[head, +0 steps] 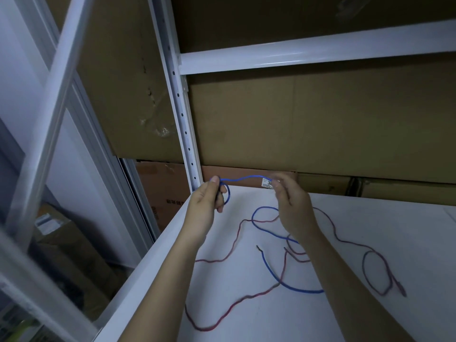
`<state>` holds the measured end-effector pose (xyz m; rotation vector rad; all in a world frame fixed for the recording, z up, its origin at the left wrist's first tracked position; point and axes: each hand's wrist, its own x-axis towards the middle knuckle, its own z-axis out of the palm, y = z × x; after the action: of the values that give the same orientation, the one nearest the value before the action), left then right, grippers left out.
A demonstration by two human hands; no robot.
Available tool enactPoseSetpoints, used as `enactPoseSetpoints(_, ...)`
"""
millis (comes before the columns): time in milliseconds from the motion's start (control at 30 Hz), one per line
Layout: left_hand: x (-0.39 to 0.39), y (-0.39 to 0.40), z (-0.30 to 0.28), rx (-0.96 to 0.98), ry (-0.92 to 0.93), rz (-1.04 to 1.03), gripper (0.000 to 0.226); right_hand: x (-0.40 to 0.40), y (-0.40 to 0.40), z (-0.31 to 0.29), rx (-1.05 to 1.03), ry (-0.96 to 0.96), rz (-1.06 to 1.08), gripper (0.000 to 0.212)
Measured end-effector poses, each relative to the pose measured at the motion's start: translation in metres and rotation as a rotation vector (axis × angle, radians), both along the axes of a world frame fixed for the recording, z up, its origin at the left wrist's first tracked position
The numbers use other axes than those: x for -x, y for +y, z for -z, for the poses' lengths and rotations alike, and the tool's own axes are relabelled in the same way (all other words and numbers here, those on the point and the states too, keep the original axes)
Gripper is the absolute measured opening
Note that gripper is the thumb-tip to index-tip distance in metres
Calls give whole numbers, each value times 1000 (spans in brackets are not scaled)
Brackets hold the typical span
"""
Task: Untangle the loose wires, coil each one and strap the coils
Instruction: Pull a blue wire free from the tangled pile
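Both hands raised above far left part of white worktop [370,243], apart. Left hand [206,206] pinches small blue wire [243,178] loop; right hand [292,206] pinches same wire beside white label [266,183], short span stretched between. Rest of blue wire trails on worktop, crossing loose red wire [246,298]. Cardboard boxes [320,124] behind.

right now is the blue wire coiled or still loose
Mostly loose: the blue wire sprawls across the shelf, with one small loop in the left hand.

A small white label [267,183] on the blue wire [243,179] shows "3".
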<state>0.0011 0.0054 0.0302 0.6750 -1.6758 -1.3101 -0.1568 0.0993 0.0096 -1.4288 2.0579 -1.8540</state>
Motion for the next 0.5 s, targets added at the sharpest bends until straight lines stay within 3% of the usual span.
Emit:
enactPoseSetpoints(133,2,3,-6,35,-43,95,40,23,-2,-10,-131,445,170,29)
enactPoseSetpoints(233,2,10,-9,54,-130,220,39,38,-13,-23,-306,559,318,43)
enactPoseSetpoints(333,4,15,-13,41,-163,309,44,35,-30,-33,-133,381,311,24)
enactPoseSetpoints(433,4,21,-20,-32,-56,446,51,24,-39,-40,89,-35,101,13)
enactPoseSetpoints(500,2,21,-25,-125,134,459,53,20,-38,-32,32,6,112,18)
